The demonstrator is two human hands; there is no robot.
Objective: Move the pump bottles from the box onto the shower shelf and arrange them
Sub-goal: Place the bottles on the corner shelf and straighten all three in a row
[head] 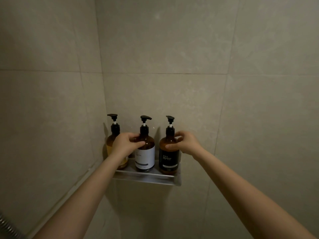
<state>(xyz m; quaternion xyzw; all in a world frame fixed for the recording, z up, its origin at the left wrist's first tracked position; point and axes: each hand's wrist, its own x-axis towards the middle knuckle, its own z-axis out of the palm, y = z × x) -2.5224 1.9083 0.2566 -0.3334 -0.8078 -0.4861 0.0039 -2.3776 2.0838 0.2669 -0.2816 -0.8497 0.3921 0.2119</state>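
Note:
Three amber pump bottles stand upright in a row on the metal shower shelf point(146, 178) in the tiled corner. The left one, a yellow-label bottle point(110, 142), is partly hidden behind my left hand point(123, 144). My left hand grips the shoulder of the middle white-label bottle point(145, 156). My right hand point(185, 143) holds the shoulder of the black-label shampoo bottle point(169, 159) at the right end. All three pump heads are black, and their nozzles point in different directions. The box is out of view.
Beige tiled walls point(172, 49) meet in a corner just left of the shelf. A ribbed metal shower hose point(8, 226) shows at the bottom left edge.

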